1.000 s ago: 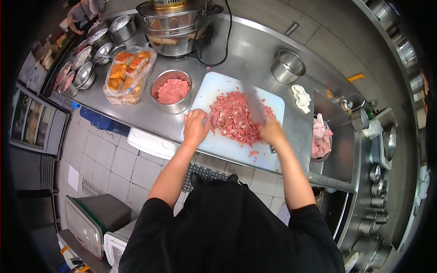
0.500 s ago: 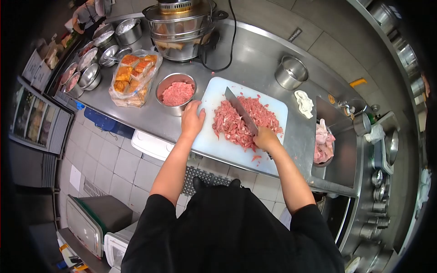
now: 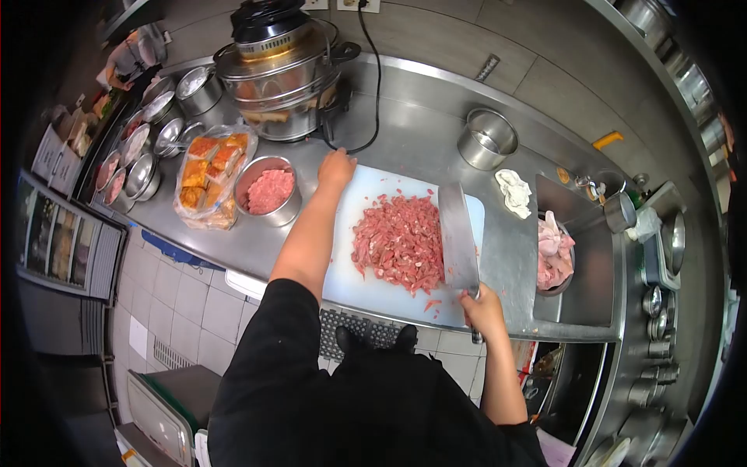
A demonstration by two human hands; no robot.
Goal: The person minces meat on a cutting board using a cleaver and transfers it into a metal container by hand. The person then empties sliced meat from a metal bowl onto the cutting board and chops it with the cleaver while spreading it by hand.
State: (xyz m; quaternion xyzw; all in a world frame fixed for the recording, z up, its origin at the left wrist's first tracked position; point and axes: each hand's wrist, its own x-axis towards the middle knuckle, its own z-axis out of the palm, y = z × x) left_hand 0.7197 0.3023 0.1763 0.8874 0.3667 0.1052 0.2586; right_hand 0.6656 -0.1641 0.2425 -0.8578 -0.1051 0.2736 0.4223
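Observation:
A white cutting board (image 3: 366, 300) lies on the steel counter, with a heap of chopped raw meat (image 3: 397, 241) spread over its middle. My left hand (image 3: 337, 170) is at the board's far left corner, its fingers bent around the edge and partly hidden. In my right hand (image 3: 486, 311), near the front right corner, is the handle of a cleaver (image 3: 459, 237). Its broad blade points away from me along the right side of the heap, face partly turned up. A steel bowl (image 3: 292, 210) of minced meat (image 3: 268, 191) stands left of my left forearm.
Left of the bowl lies a plastic bag of orange-brown blocks (image 3: 210, 175), near several steel bowls (image 3: 142, 177). A glass-bowled cooker (image 3: 280, 86) with a black cord stands behind. Rightward are an empty steel pot (image 3: 488, 140), a white cloth (image 3: 513, 193) and a sink (image 3: 591, 272) holding raw poultry (image 3: 552, 253).
My left hand has moved from the board's left side to its far left corner. The cleaver has gone from across the meat to the heap's right side, and the view has shifted.

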